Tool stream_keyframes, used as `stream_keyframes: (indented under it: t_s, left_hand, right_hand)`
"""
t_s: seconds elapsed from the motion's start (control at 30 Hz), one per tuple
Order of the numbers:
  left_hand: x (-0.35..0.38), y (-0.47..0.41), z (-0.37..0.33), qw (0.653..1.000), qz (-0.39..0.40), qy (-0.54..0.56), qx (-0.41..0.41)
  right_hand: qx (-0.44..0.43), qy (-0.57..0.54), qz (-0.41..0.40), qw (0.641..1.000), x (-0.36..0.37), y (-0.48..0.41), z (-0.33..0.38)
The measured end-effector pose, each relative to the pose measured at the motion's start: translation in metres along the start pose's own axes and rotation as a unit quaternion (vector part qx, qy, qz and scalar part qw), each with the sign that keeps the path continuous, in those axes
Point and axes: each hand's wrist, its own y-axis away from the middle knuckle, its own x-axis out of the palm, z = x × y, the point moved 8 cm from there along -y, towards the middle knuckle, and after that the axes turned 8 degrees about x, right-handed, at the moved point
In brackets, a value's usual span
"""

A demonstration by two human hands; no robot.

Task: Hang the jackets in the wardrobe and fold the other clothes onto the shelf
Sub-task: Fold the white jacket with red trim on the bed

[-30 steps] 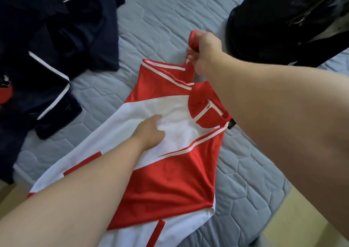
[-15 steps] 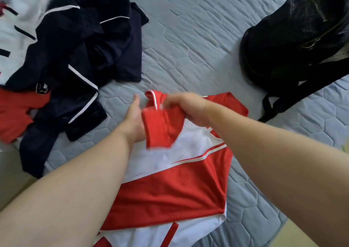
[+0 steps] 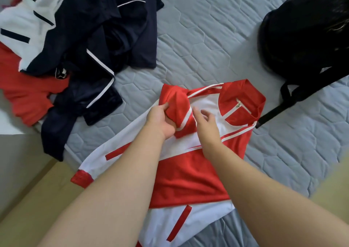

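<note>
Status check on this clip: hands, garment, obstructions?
Left hand gripping folded red sleeve; right hand open above it. Red-white jacket flat on bed. Navy clothes pile left, black backpack right, both clear.

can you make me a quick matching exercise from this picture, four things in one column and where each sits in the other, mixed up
Things:
1. red and white jacket
2. black bag
3. pile of navy clothes
4. left hand

Places or states:
A. far right of the bed
B. gripping the folded red sleeve
C. heaped at the far left
D. spread flat in the middle, collar away from the person

Pairs: 1-D, 2-A, 3-C, 4-B
</note>
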Motion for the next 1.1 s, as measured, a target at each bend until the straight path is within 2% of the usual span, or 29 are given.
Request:
stream_keyframes:
  t_s: [0.03, 0.1, 0.2, 0.23, 0.27, 0.33, 0.37, 0.4, 0.47, 0.53, 0.63, 0.7, 0.73, 0.8, 0.87, 0.93, 1.03, 1.1]
  left_hand:
    - [-0.005, 0.004, 0.004, 1.0, -0.003, 0.021, 0.003]
    - [-0.019, 0.007, 0.013, 0.998, -0.034, 0.061, -0.001]
    - [-0.04, 0.015, 0.022, 0.997, -0.079, 0.008, 0.008]
    - [-0.045, 0.017, 0.021, 0.994, -0.092, -0.053, 0.031]
    - [-0.049, 0.016, 0.016, 0.979, -0.104, -0.16, 0.072]
    - [-0.042, 0.021, 0.003, 0.896, -0.086, -0.411, 0.145]
    - [-0.038, 0.024, 0.003, 0.867, -0.076, -0.472, 0.14]
    - [-0.038, 0.024, 0.006, 0.872, -0.071, -0.472, 0.106]
    - [-0.038, 0.023, 0.014, 0.905, -0.05, -0.42, 0.041]
    - [-0.03, 0.02, 0.018, 0.915, -0.014, -0.403, 0.017]
    - [-0.02, 0.016, 0.013, 0.895, 0.011, -0.443, 0.047]
    - [-0.016, 0.012, 0.006, 0.879, -0.002, -0.47, 0.083]
    - [-0.017, 0.01, 0.001, 0.882, -0.018, -0.461, 0.098]
    - [-0.019, 0.009, -0.009, 0.915, -0.046, -0.381, 0.121]
    - [-0.017, 0.011, -0.014, 0.965, -0.029, -0.241, 0.101]
    - [-0.015, 0.016, -0.015, 0.995, 0.008, -0.087, 0.054]
    - [-0.027, 0.02, -0.025, 0.995, 0.019, 0.059, 0.074]
    - [-0.048, 0.021, -0.026, 0.99, -0.008, 0.109, 0.093]
  right_hand:
    - [0.045, -0.024, 0.068, 0.996, 0.012, 0.002, -0.007]
    - [0.089, -0.016, 0.14, 0.986, 0.026, 0.009, -0.016]
    - [0.018, 0.13, 0.141, 0.981, 0.032, 0.013, -0.014]
    - [-0.013, 0.181, 0.127, 0.975, 0.031, 0.015, -0.013]
    - [-0.026, 0.215, 0.122, 0.969, 0.03, 0.015, -0.016]
    - [0.004, 0.219, 0.146, 0.965, 0.031, 0.016, -0.029]
    - [0.033, 0.204, 0.167, 0.964, 0.032, 0.018, -0.036]
    - [0.061, 0.186, 0.186, 0.963, 0.034, 0.02, -0.042]
    - [0.104, 0.156, 0.208, 0.96, 0.035, 0.023, -0.053]
    - [0.127, 0.139, 0.224, 0.956, 0.035, 0.026, -0.063]
    - [0.145, 0.162, 0.255, 0.942, 0.035, 0.037, -0.081]
    - [0.144, 0.16, 0.253, 0.943, 0.033, 0.042, -0.09]
    - [0.143, 0.149, 0.244, 0.948, 0.03, 0.042, -0.094]
    - [0.158, 0.11, 0.231, 0.954, 0.027, 0.043, -0.102]
    - [0.179, 0.044, 0.233, 0.955, 0.026, 0.044, -0.107]
    - [0.194, -0.022, 0.24, 0.951, 0.027, 0.046, -0.108]
    - [0.201, -0.077, 0.258, 0.942, 0.03, 0.047, -0.106]
    - [0.186, -0.057, 0.253, 0.948, 0.029, 0.044, -0.107]
